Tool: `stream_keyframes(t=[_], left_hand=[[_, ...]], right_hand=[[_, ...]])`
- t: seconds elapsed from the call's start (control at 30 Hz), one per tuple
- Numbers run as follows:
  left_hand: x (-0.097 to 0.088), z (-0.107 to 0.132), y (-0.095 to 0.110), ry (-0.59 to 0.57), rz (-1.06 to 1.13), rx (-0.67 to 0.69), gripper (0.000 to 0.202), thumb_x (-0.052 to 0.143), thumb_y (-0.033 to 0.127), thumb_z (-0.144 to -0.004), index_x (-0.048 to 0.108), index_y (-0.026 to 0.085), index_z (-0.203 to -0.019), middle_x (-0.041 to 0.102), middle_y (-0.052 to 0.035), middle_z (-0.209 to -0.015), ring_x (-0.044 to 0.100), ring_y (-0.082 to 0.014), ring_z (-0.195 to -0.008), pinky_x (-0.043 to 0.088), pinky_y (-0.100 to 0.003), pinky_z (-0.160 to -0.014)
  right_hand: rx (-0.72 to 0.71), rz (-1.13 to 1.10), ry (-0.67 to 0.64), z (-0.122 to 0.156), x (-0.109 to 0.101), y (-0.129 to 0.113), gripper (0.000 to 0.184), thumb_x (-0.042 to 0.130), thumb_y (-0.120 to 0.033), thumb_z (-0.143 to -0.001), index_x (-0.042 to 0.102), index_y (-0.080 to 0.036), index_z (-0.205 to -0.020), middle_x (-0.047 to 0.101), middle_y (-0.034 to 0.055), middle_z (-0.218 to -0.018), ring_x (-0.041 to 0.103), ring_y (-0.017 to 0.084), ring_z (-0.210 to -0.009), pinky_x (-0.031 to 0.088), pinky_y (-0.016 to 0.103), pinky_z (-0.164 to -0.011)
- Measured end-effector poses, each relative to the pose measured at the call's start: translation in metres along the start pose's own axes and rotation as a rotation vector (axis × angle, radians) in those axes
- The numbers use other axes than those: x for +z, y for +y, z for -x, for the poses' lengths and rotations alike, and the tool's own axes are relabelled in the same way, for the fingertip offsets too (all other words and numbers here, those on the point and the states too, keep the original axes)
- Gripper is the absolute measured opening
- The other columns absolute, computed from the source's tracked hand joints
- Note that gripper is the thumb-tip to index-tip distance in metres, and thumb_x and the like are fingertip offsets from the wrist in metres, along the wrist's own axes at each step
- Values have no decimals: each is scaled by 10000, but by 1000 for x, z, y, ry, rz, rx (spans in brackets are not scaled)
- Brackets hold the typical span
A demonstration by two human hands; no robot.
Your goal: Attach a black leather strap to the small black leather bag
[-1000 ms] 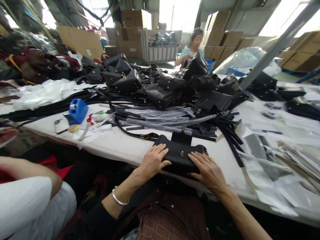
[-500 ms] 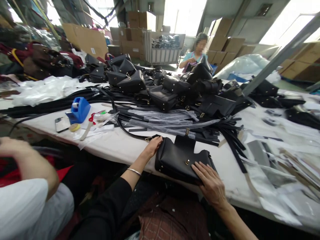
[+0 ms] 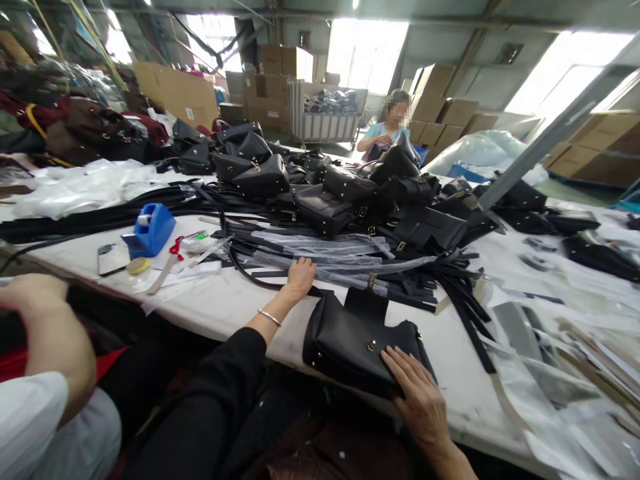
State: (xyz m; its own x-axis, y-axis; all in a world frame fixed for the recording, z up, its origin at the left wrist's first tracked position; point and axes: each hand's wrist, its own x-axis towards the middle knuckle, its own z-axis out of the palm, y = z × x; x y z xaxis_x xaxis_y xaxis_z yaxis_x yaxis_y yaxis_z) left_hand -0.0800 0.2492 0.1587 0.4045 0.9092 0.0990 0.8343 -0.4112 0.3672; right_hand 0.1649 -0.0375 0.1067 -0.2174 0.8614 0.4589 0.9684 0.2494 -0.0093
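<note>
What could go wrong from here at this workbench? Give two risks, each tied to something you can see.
1. The black handbag lies at the near edge of the table, with only the right hand resting on it, so it might slide off.
2. The left hand reaches into the tangled straps. Pulling one could drag others along or knock the bag.

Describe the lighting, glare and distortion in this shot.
Head view: windows blown out to white glare; the table rim bows from wide-angle distortion; the black bag under the right hand is sharp with a faint sheen; far cartons look hazy.
</note>
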Motion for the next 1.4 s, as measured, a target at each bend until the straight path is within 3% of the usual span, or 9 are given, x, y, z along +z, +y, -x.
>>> stream_keyframes(t=[0.27,0.5,0.63,0.73,0.87,1.0,1.17,1.27,1.4], left_hand=[[-9,-13,-2,-36,-93,28,238,416,65,-886,624,99,-996,665,-189,-1074,585,-267,-1104,338,-408,-1002],[-72,-4,26,-1,81,20,241,420,231,-933,508,125,-1131,699,-105,-847,670,-215,-786,481,-324,-752],[-113,44,65,-222,575,190,313,502,362,-897,518,153,-1130,648,-2,-707,557,-117,-522,437,-218,-515],[-129,104,97,-450,846,229,364,538,377,-878,533,173,-1179,651,-1,-741,543,-101,-551,421,-196,-502],[-111,183,126,-797,964,195,356,560,305,-851,553,211,-1195,680,-3,-808,577,-114,-611,460,-214,-554],[-52,227,131,-936,904,229,170,524,208,-811,627,186,-945,703,-4,-821,629,-129,-652,474,-233,-632],[12,244,123,-1056,966,149,143,508,207,-797,605,158,-891,710,-21,-842,650,-150,-686,483,-260,-670],[14,243,124,-1039,898,203,232,578,219,-780,630,170,-1000,705,-22,-945,649,-176,-847,490,-293,-788],[-12,223,134,-930,1009,351,435,635,278,-805,563,211,-1228,619,-64,-1262,556,-234,-1176,412,-373,-1033]], right_hand=[[40,-51,61,4,7,-5,771,464,-74,-777,314,-299,-1498,577,18,-1365,554,274,-1239,460,472,-1006],[139,-202,-31,-11,-9,0,541,602,-273,-843,505,-265,-1375,606,64,-1330,558,286,-1229,460,478,-1024],[506,-659,-27,-36,-59,-13,474,607,-510,-845,619,-243,-1236,633,103,-1282,561,296,-1221,432,507,-1051],[823,-1316,34,-54,-93,-39,560,422,-632,-905,613,-193,-1196,667,156,-1194,645,283,-1085,548,455,-867],[1038,-1952,143,-69,-110,-61,644,305,-690,-912,576,-165,-1168,668,169,-1179,668,255,-1050,565,428,-836],[1228,-1885,480,-62,-113,-51,342,458,-468,-939,580,-194,-1104,703,110,-1083,695,181,-838,580,309,-648],[1099,-1703,419,-38,-129,-58,414,607,-429,-868,548,-194,-1204,716,67,-879,557,104,-522,433,205,-408],[1046,-1592,356,-26,-137,-71,465,612,-463,-860,539,-198,-1234,709,59,-889,562,99,-533,441,198,-410],[994,-1521,267,-14,-140,-83,448,596,-474,-871,551,-191,-1214,703,47,-878,534,77,-486,417,184,-383]])
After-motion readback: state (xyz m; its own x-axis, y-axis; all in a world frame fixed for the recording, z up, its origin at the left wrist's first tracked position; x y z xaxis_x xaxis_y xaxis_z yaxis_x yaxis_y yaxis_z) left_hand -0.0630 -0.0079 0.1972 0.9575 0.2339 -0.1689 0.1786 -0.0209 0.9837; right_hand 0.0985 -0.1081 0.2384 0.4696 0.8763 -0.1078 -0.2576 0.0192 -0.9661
